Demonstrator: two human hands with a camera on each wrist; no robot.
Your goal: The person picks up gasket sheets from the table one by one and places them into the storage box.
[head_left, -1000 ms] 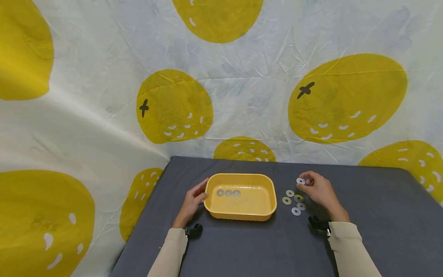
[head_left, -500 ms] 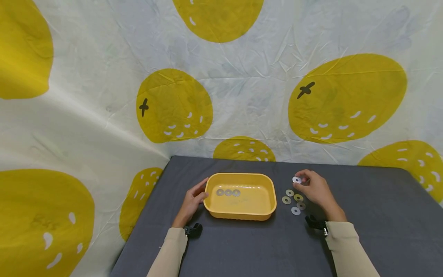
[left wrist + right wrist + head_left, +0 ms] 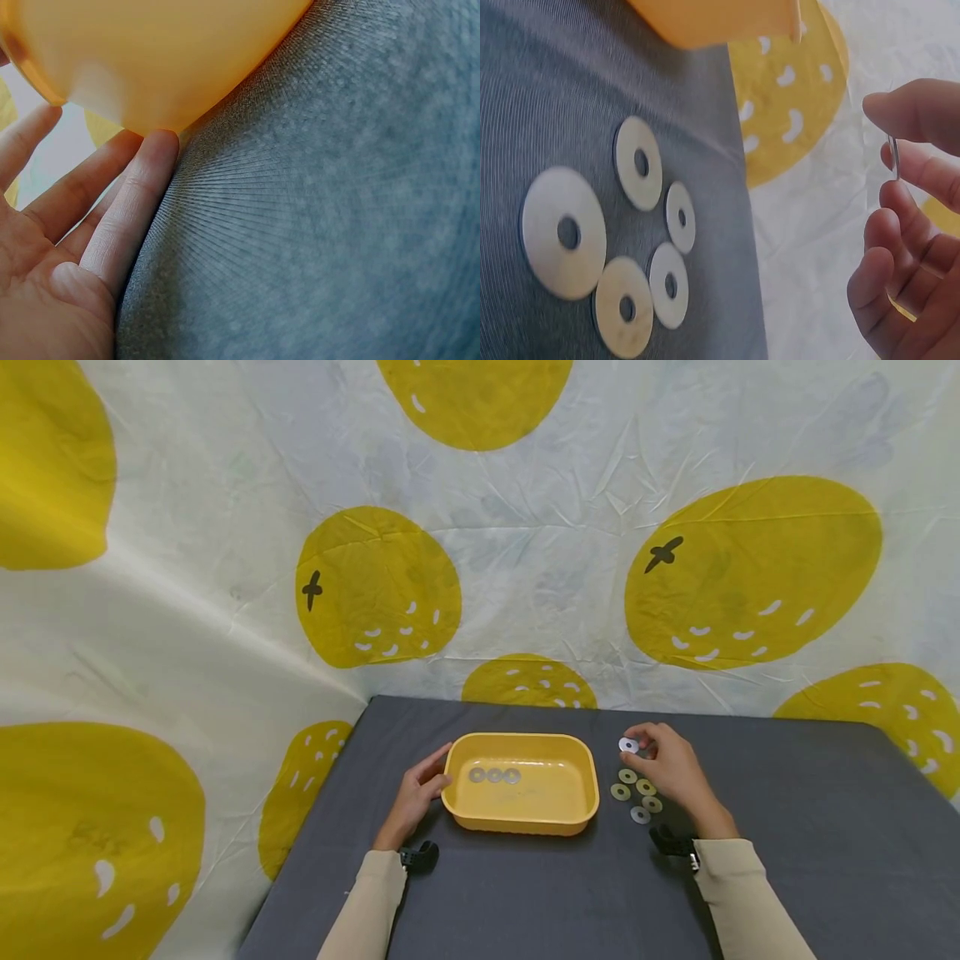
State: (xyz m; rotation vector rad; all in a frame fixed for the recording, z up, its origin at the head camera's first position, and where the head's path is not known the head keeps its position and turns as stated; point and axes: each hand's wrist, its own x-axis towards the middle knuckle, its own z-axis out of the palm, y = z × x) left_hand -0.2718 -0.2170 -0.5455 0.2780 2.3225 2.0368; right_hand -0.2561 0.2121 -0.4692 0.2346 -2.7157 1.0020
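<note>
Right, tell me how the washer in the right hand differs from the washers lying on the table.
The held washer is pinched by the right hand, off the table; the table washers lie on it, untouched. In the right wrist view, the held washer shows its thin edge, the table washers their broad faces. The held washer is alone; the table washers are five, bunched. All are round, with a centre hole.

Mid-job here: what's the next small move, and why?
Probably carry the pinched washer left over the tray: the right grip holds it aloft, the three washers inside leave room to their right, and the left grip is on the tray's left end.
</note>
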